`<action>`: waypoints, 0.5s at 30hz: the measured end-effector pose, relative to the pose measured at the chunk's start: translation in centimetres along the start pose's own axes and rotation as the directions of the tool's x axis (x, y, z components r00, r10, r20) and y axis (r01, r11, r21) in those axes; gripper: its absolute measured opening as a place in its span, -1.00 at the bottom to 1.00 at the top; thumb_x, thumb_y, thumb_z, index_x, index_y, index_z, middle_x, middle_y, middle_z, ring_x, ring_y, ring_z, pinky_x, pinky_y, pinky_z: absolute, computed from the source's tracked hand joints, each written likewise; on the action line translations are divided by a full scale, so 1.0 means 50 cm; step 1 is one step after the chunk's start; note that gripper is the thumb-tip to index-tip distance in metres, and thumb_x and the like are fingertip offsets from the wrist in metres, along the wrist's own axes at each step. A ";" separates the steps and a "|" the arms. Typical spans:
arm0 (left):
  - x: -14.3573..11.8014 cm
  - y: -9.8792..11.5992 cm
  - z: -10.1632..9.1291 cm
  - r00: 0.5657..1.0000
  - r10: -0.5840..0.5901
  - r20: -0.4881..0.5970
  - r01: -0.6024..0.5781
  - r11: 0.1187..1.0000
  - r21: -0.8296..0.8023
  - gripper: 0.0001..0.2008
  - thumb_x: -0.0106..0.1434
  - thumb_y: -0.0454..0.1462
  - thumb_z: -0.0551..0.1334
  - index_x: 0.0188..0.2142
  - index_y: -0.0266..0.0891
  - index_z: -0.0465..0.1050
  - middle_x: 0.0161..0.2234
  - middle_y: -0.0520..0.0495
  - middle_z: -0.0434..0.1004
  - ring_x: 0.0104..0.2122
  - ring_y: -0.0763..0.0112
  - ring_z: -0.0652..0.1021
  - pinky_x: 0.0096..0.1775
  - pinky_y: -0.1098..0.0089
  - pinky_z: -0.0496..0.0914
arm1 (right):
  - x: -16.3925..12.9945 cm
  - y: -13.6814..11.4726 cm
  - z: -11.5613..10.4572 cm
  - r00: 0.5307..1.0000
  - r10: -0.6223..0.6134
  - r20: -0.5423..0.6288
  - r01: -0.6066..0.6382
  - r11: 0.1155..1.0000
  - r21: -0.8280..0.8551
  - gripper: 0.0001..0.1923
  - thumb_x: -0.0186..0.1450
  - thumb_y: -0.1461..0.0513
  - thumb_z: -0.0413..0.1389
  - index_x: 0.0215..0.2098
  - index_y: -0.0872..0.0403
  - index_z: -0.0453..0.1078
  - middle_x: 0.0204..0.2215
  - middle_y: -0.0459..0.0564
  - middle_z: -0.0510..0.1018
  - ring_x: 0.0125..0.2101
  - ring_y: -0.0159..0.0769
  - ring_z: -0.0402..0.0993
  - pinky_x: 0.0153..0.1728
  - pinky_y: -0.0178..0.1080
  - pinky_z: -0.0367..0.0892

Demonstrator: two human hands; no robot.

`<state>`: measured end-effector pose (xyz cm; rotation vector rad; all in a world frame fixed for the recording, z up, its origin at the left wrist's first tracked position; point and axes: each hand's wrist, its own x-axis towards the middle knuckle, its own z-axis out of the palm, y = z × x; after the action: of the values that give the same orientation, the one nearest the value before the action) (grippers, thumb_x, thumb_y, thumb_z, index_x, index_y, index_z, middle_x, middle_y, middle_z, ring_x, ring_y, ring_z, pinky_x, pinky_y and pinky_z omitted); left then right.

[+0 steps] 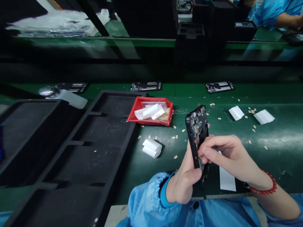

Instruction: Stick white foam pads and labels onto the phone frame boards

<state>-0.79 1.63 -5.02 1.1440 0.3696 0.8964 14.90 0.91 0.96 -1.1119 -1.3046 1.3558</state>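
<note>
Left hand (pixel 183 183) clamps the lower edge of an open phone chassis (pixel 197 126), standing it upright, innards facing the right hand (pixel 227 154), whose pinched fingertips (pixel 204 152) press its mid-frame. Red parts bin (pixel 165 121) at ten o'clock within reach; black foam trays (pixel 71 151) at nine o'clock on the desk (pixel 272 142).

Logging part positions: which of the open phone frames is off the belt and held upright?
The phone frame gripped by both hands, left hand and right hand; the others lie flat along the belt.
</note>
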 end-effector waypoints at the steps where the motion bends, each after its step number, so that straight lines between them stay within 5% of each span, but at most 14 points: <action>1: 0.002 -0.001 -0.001 0.999 0.029 0.021 -0.030 0.999 0.018 -0.33 0.34 -0.01 0.09 0.40 -0.06 0.09 0.36 -0.11 0.20 0.36 -0.19 0.17 0.36 -0.15 -0.03 | 0.001 -0.001 -0.001 1.000 -0.014 -0.004 0.014 1.000 -0.009 -0.89 0.30 0.31 0.23 -0.38 0.07 0.59 -0.55 -0.12 0.62 -0.52 -0.48 0.50 -0.46 -0.45 0.41; 15: 0.016 0.018 0.005 1.000 0.013 -0.005 -0.013 0.999 0.030 -0.26 0.23 -0.01 0.18 0.37 -0.13 0.17 0.33 -0.13 0.27 0.36 -0.23 0.16 0.35 -0.15 0.04 | -0.003 -0.002 0.011 0.997 -0.068 -0.033 0.066 0.997 -0.044 -0.94 0.21 0.32 0.32 -0.40 0.04 0.60 -0.57 -0.12 0.58 -0.53 -0.39 0.43 -0.50 -0.31 0.39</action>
<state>-0.51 2.21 -3.98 1.1735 0.3812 0.9082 14.36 0.68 1.09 -1.1068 -1.3396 1.2592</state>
